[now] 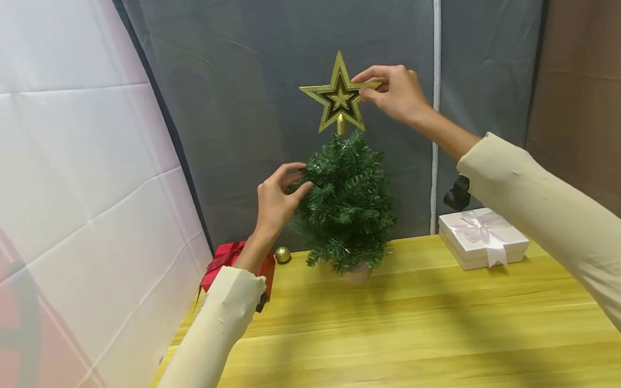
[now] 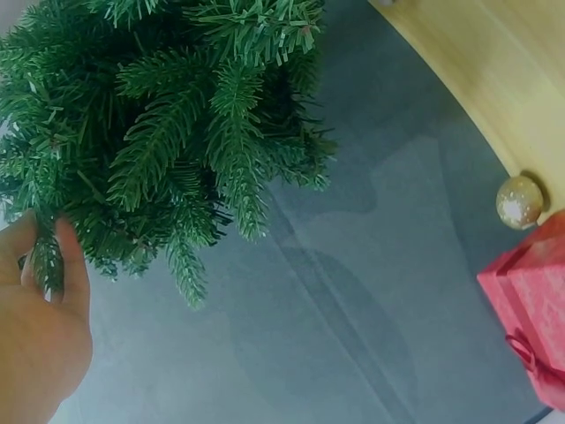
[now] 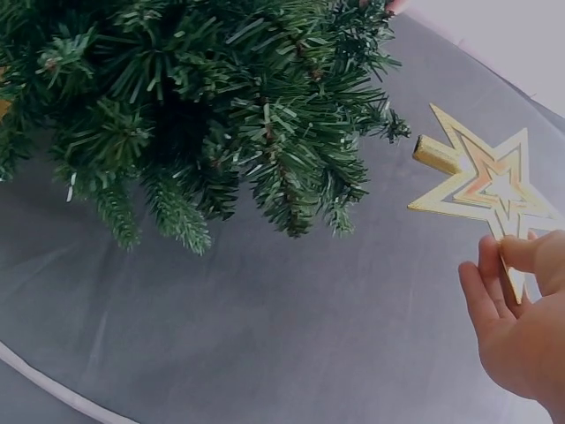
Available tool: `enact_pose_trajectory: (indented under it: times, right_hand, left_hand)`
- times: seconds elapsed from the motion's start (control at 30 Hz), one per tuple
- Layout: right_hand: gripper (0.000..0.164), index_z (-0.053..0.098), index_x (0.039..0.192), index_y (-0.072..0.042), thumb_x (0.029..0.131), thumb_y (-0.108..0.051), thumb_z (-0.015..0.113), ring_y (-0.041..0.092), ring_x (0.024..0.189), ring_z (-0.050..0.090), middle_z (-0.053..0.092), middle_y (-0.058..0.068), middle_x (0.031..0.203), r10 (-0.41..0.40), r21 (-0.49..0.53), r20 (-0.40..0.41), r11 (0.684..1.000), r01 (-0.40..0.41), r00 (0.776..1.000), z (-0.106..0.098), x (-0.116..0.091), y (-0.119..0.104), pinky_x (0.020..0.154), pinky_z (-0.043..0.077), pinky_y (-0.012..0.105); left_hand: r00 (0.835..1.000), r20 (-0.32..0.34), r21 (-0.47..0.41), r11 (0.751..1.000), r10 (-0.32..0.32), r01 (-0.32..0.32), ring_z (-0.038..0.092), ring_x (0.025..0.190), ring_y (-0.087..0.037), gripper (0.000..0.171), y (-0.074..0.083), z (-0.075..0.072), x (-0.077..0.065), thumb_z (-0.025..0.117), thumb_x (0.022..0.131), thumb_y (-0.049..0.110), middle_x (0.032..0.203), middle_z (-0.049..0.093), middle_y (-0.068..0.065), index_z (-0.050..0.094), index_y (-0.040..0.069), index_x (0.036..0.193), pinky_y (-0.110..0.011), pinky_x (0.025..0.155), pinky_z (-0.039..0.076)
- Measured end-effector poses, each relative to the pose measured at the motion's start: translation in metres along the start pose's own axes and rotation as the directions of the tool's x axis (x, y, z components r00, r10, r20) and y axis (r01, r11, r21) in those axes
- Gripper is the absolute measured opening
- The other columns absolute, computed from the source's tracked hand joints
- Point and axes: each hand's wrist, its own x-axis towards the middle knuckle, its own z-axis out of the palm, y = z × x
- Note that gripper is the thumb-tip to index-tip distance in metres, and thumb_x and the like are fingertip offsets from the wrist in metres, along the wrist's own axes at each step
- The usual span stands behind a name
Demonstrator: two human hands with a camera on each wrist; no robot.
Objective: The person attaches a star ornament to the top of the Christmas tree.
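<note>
My right hand (image 1: 397,96) pinches one point of a gold star tree topper (image 1: 341,99) between thumb and fingers. The star stands upright just above the tip of a small green Christmas tree (image 1: 348,200). In the right wrist view, the star's hollow gold stem (image 3: 437,155) shows a small gap from the needles. At the tree's upper left side is my left hand (image 1: 277,202). Its thumb and fingers curl around a branch tip (image 2: 47,256), as the left wrist view shows. Some of those fingertips are hidden behind the needles.
The tree's pale pot (image 1: 357,274) stands on a yellow wooden table (image 1: 384,344). Behind my left forearm lies a red gift box (image 1: 224,258) beside a gold ball (image 1: 283,255). A white box with a ribbon (image 1: 476,249) sits right, near a dark object (image 1: 457,194). Grey cloth hangs behind.
</note>
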Motion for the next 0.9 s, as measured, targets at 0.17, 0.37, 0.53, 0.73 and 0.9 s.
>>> enact_pose_trajectory:
  times: [0.17,0.37,0.53,0.73,0.9]
  right_hand:
    - [0.027,0.074,0.130,-0.015,0.104,-0.016,0.066,0.001,0.086,0.071,0.078,0.010,0.114,-0.012,0.000,0.000,1.000,0.012,1.000,0.006,0.007,-0.001,0.071,0.049,0.022]
    - [0.027,0.075,0.129,-0.015,0.104,-0.015,0.065,0.007,0.089,0.073,0.078,0.010,0.112,-0.016,-0.005,0.030,1.000,0.016,0.999,0.015,0.010,0.000,0.069,0.048,0.023]
    - [0.026,0.075,0.128,-0.016,0.104,-0.016,0.065,0.013,0.094,0.075,0.078,0.009,0.114,0.000,-0.037,0.060,0.999,0.002,0.998,0.017,0.009,0.001,0.068,0.048,0.023]
    - [0.026,0.074,0.129,-0.015,0.104,-0.019,0.067,0.020,0.099,0.076,0.076,0.012,0.120,0.003,-0.045,0.126,0.999,0.003,0.992,0.020,0.005,0.007,0.070,0.049,0.023]
    - [0.029,0.072,0.132,-0.014,0.105,-0.019,0.064,0.026,0.104,0.075,0.074,0.015,0.124,0.005,-0.053,0.172,0.999,0.004,0.985,0.018,-0.001,0.015,0.073,0.049,0.027]
  left_hand:
    - [1.000,-0.001,-0.004,1.000,-0.012,0.012,0.060,0.045,-0.021,0.039,0.000,0.002,-0.001,0.083,0.091,0.014,0.114,0.078,-0.011,0.072,0.012,0.128,-0.023,0.048,0.033]
    - [1.000,-0.005,-0.018,1.000,-0.019,0.019,0.070,0.056,-0.023,0.039,0.000,0.004,-0.002,0.083,0.091,0.014,0.113,0.078,-0.011,0.072,0.011,0.128,-0.025,0.053,0.039]
    - [1.000,-0.002,-0.035,0.999,-0.023,0.023,0.078,0.091,-0.024,0.039,0.001,0.004,-0.004,0.082,0.091,0.013,0.113,0.078,-0.013,0.072,0.010,0.128,-0.032,0.069,0.048]
    - [0.999,-0.015,-0.032,0.999,-0.030,0.029,0.077,0.101,-0.025,0.038,0.000,0.004,-0.004,0.083,0.090,0.011,0.112,0.078,-0.012,0.072,0.011,0.127,-0.038,0.078,0.056]
    - [1.000,-0.009,-0.037,0.999,-0.010,0.010,0.078,0.092,-0.026,0.038,0.000,0.011,-0.001,0.082,0.091,0.011,0.112,0.078,-0.013,0.072,0.009,0.127,-0.034,0.065,0.054]
